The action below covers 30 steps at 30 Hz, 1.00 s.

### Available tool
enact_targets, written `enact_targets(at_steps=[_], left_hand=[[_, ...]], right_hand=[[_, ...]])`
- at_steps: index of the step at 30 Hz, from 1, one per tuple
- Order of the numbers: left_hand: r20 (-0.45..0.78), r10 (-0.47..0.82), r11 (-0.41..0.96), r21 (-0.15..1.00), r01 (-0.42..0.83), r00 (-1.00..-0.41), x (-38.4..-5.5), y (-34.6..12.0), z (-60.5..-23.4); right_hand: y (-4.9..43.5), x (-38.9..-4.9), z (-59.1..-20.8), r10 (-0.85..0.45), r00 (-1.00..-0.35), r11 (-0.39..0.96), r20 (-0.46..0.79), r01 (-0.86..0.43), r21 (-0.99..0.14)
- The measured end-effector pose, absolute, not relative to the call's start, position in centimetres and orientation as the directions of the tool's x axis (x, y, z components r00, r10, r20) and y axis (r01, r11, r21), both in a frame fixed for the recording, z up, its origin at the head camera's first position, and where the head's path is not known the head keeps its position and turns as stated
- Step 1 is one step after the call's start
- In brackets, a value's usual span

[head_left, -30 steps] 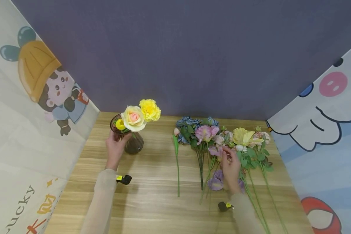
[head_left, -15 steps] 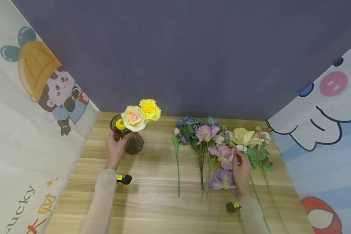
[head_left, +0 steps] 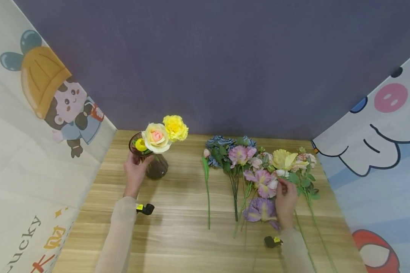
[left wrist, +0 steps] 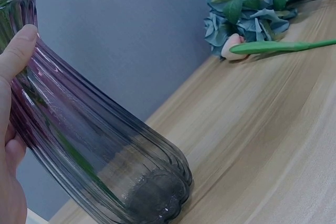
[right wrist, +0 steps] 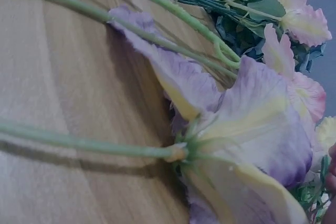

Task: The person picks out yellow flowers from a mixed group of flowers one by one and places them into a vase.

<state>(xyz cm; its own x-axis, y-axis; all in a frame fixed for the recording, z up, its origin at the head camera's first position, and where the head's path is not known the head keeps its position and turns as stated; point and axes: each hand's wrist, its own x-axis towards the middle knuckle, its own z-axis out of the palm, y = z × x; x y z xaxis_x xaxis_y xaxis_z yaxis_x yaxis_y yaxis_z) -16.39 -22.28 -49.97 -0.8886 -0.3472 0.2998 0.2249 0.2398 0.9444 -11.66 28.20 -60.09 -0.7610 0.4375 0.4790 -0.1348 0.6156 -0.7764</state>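
Note:
My left hand point(head_left: 136, 170) grips the neck of a ribbed, purple-tinted glass vase point(left wrist: 100, 124), which leans with its base at the table. A cream rose point(head_left: 156, 137), a yellow carnation point(head_left: 175, 128) and a smaller yellow flower point(head_left: 140, 145) stand in it. At the right, my right hand point(head_left: 286, 199) has its fingers bent close below a white flower point(head_left: 282, 173); whether they pinch its stem is hidden. Beside that hand lie a pink-and-white iris-like flower point(head_left: 261, 182) and a purple one point(right wrist: 262, 124). Only fingertips point(right wrist: 331, 174) show at the right wrist view's edge.
Blue flowers point(head_left: 220, 143), a pink tulip point(left wrist: 233, 46), a yellow flower point(head_left: 284, 159) and pale pink flowers point(head_left: 307, 160) lie along the back of the wooden table point(head_left: 181, 227). Long stems reach toward the front. A dark wall point(head_left: 205, 68) stands behind.
My right hand has moved right, off the pink iris-like flower, uncovering it and the purple one, and now sits just below the white flower. My left hand and the vase have stayed put.

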Motion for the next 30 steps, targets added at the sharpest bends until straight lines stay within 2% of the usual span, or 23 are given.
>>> enact_targets(at_steps=[9,18,30], left_hand=[[0.305,-0.338,0.235,0.943,0.234,-0.890,-16.4,-22.3,-50.0],[0.311,-0.333,0.230,0.942,0.243,-0.890,-16.4,-22.3,-49.9],[0.313,-0.340,0.236,0.941,0.241,-0.887,-16.2,-22.3,-49.7]], right_hand=[[28.5,-11.7,-60.2,0.528,-0.759,0.587,0.380,0.003,-0.809],[28.9,-12.1,-60.2,0.627,-0.746,0.460,0.226,0.119,-0.880],[29.4,-12.6,-59.7,0.655,-0.753,0.392,0.067,0.262,-0.882]])
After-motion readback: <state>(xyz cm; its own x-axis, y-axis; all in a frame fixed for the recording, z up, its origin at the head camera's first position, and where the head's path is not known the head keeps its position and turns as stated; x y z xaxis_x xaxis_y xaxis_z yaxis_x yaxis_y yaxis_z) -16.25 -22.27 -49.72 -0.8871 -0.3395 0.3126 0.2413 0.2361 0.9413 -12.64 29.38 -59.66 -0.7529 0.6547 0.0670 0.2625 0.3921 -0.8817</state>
